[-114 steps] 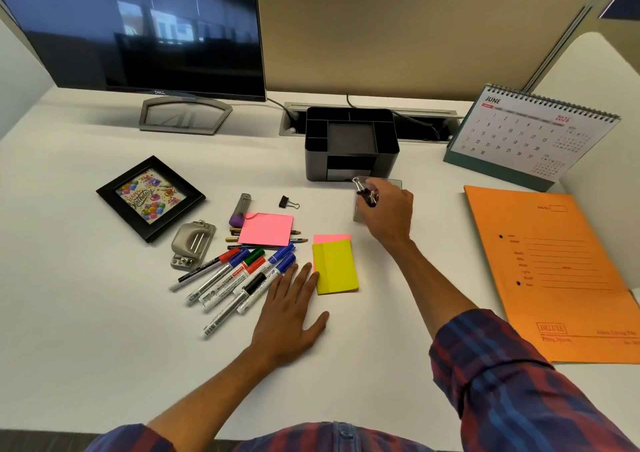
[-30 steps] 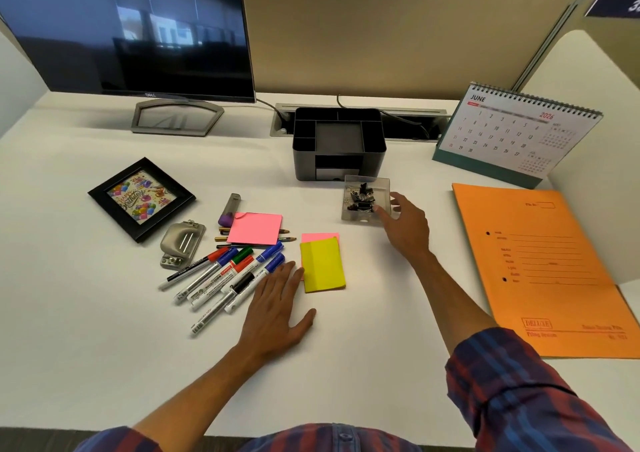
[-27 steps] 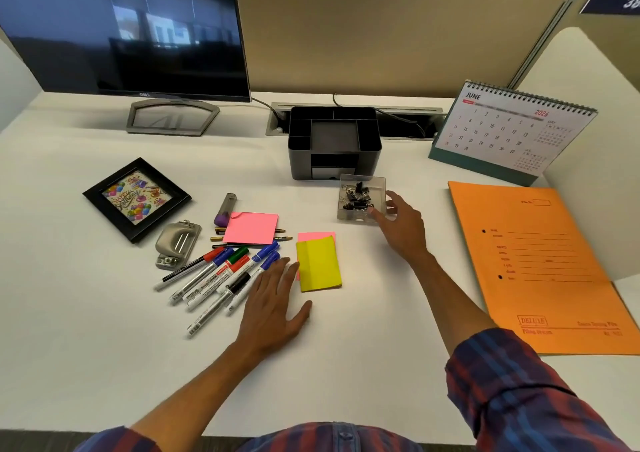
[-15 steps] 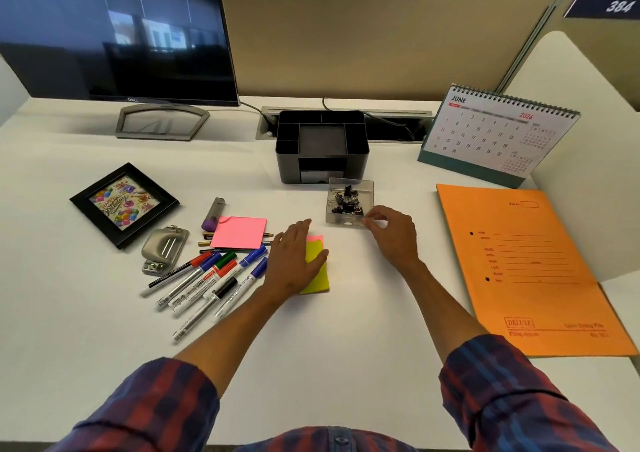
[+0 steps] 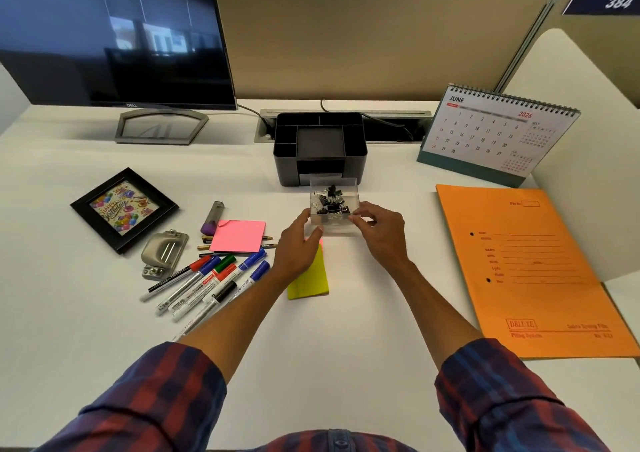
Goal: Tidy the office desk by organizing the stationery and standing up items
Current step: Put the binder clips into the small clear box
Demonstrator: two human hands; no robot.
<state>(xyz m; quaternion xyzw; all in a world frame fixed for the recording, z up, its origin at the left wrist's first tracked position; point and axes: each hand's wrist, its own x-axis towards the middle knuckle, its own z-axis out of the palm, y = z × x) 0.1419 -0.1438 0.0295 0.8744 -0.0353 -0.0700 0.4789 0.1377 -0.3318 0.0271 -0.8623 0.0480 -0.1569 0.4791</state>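
We see the white desk point(image 5: 346, 313) spread below us, with a dark monitor point(image 5: 110, 36) at its far left. An orange file folder point(image 5: 540, 271) lies flat at the right, and a June desk calendar point(image 5: 491, 133) stands behind it. The black desk organizer point(image 5: 320, 148) sits at the far middle, just behind the clear plastic box point(image 5: 334, 205) of black binder clips point(image 5: 330, 202). At the left a black picture frame point(image 5: 124, 209) lies flat, with a metal hole punch point(image 5: 164, 254) just beside it. A heap of markers point(image 5: 207, 278) fans out near a pink sticky pad point(image 5: 239, 237), which lies over some pencils point(image 5: 268, 242). A yellow sticky pad point(image 5: 310, 276) lies partly under our left wrist.

Our left hand point(image 5: 294, 247) holds the box's left side with curled fingers, and our right hand point(image 5: 379, 233) pinches its right near corner. Whether the box rests on the desk or is raised, we cannot quite tell.
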